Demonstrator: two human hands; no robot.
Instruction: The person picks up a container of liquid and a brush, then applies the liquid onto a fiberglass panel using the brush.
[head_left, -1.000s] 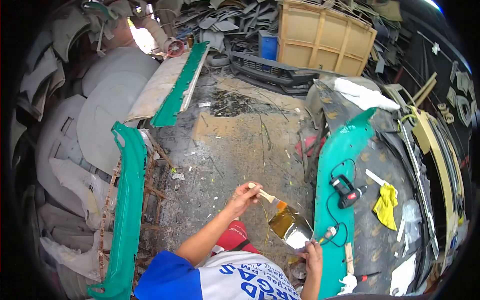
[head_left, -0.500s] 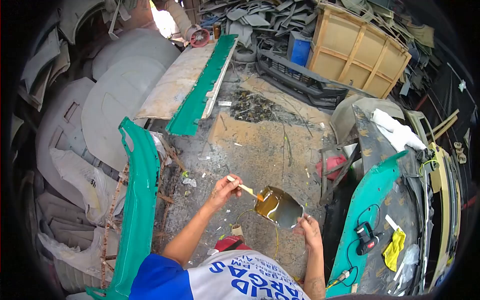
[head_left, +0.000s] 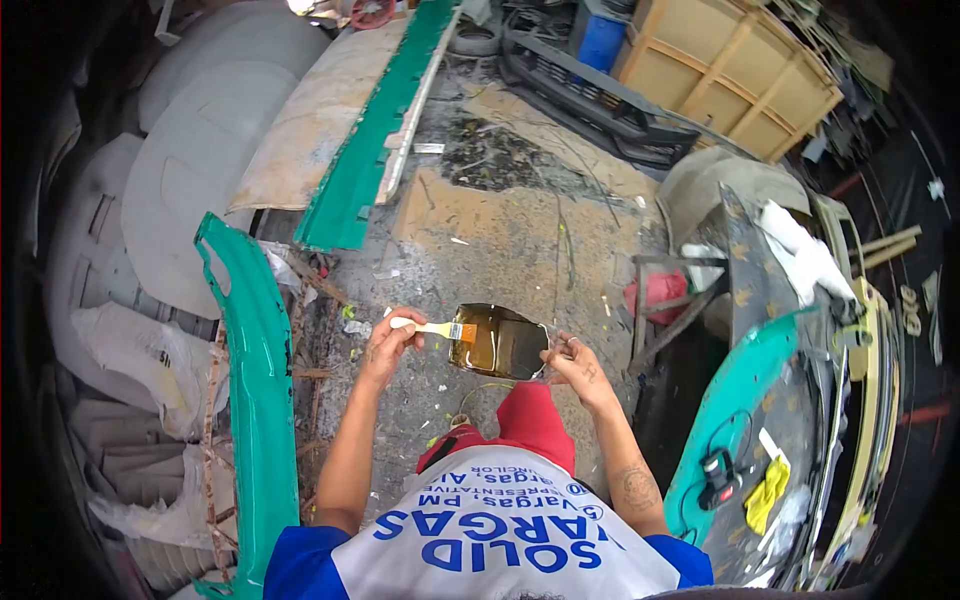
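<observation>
My left hand (head_left: 390, 345) is closed round the pale handle of a paintbrush (head_left: 430, 328). The brush's orange bristles lie over the left rim of an open, roughly rectangular container (head_left: 497, 372) with amber-brown liquid in it. On the container's other side, my right hand (head_left: 574, 362) pinches the right edge between thumb and fingers. The container is held up in front of my body, above the stained floor. Whether the bristles touch the liquid or only the wall, I cannot tell.
Glossy green moulded panels stand at left (head_left: 258, 370), behind (head_left: 375, 130) and at right (head_left: 720, 420). On the right bench lie a power tool (head_left: 720, 478) and a yellow glove-like cloth (head_left: 767, 495). A black car bumper (head_left: 590, 95) and wooden crate (head_left: 720, 65) are at the back.
The container and both hands appear further left and higher in view, as the camera tilted down. The brush has turned more level, and the container appears more level too.
</observation>
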